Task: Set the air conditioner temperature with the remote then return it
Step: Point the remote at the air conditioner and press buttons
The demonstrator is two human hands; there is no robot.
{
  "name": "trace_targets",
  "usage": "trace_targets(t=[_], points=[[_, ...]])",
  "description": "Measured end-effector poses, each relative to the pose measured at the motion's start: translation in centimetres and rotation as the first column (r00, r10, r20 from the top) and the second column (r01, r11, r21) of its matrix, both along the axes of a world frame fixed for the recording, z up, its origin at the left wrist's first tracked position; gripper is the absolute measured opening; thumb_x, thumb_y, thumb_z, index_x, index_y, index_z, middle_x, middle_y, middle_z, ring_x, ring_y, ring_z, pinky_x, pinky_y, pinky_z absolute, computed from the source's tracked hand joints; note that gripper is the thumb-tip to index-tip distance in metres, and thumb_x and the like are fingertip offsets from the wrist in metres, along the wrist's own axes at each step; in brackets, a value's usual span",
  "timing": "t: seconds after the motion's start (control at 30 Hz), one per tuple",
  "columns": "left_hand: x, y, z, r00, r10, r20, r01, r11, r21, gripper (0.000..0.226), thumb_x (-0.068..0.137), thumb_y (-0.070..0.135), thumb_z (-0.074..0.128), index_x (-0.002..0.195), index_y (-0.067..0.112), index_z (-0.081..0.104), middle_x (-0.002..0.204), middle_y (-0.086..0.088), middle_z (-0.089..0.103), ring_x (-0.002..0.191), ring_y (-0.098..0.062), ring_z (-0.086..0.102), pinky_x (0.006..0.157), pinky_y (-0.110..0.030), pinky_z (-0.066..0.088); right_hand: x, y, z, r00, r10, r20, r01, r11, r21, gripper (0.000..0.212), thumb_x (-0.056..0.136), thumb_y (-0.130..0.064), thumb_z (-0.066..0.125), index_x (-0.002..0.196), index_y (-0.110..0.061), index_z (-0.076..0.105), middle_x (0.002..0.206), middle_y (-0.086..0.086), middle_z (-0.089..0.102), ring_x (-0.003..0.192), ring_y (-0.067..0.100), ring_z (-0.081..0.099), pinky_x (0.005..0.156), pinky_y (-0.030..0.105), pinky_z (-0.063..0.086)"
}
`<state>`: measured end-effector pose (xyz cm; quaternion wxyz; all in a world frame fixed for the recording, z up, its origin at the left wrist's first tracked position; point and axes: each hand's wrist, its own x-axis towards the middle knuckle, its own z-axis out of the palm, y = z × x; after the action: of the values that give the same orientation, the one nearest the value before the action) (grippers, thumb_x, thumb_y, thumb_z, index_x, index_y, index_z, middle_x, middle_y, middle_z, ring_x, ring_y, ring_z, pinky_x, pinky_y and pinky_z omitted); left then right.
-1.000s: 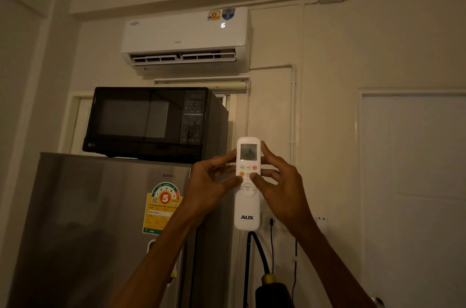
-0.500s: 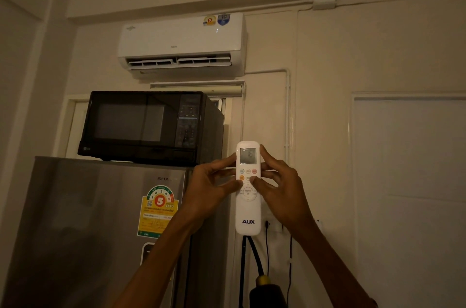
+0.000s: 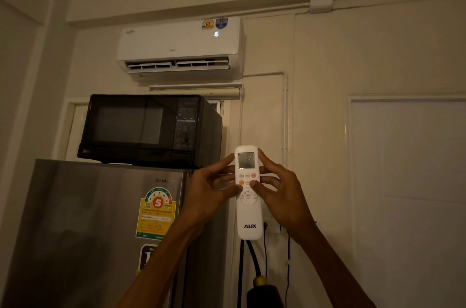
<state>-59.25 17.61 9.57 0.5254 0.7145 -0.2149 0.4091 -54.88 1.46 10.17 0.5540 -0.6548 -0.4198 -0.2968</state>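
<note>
A white AUX remote [image 3: 249,216] stands upright in front of me, its small screen at the top and coloured buttons below. My left hand [image 3: 210,194] grips its left edge, thumb resting near the round menu pad. My right hand [image 3: 281,194] grips the right edge, thumb on the button row above the pad. High on the wall hangs the white air conditioner [image 3: 180,46], its louvre open and a lit digit showing at its right end.
A black microwave [image 3: 148,129] sits on a silver fridge [image 3: 95,232] at the left. Cables and a wall socket [image 3: 273,228] are behind the remote. A dark object with a brass collar [image 3: 262,290] rises at the bottom. A white door [image 3: 408,194] fills the right.
The air conditioner's lit digit is showing again after being dark half a second ago. Both hands stay on the remote, with the thumbs shifting slightly over the buttons.
</note>
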Motion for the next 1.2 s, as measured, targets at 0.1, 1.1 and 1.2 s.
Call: trace_targets(t=[0.1,1.1,1.2], points=[[-0.05,-0.05,-0.08,1.000,0.005,0.012,-0.005,1.000,0.009,0.069,0.075,0.000,0.072,0.135,0.025,0.048,0.121,-0.001,0.066,0.113,-0.013,0.064,0.087,-0.032,0.057,-0.20,-0.08,-0.06,1.000,0.001,0.001,-0.001,1.000,0.021,0.062,0.081,-0.011,0.066,0.135,-0.027,0.039,0.118,0.007,0.058,0.098,0.013,0.063,0.063,0.007,0.052],[-0.44,-0.04,0.19,0.997,0.059,-0.044,-0.054,0.993,0.107,0.069,0.075,0.000,0.073,0.130,0.034,0.048,0.119,0.008,0.065,0.111,-0.009,0.062,0.082,-0.022,0.056,-0.19,-0.59,-0.35,0.996,0.046,-0.080,-0.047,0.999,-0.008,0.066,0.080,-0.006,0.067,0.136,-0.024,0.039,0.117,0.010,0.059,0.096,0.010,0.064,0.064,0.010,0.053],[-0.36,0.00,0.12,0.997,0.058,-0.046,-0.053,0.994,0.098,0.068,0.075,0.002,0.073,0.131,0.032,0.049,0.121,0.003,0.065,0.112,-0.011,0.062,0.088,-0.030,0.055,-0.37,-0.65,-0.41,0.994,0.072,-0.083,-0.073,0.997,-0.001,0.065,0.079,-0.004,0.067,0.134,-0.025,0.040,0.120,0.010,0.059,0.097,0.010,0.063,0.067,0.011,0.053]])
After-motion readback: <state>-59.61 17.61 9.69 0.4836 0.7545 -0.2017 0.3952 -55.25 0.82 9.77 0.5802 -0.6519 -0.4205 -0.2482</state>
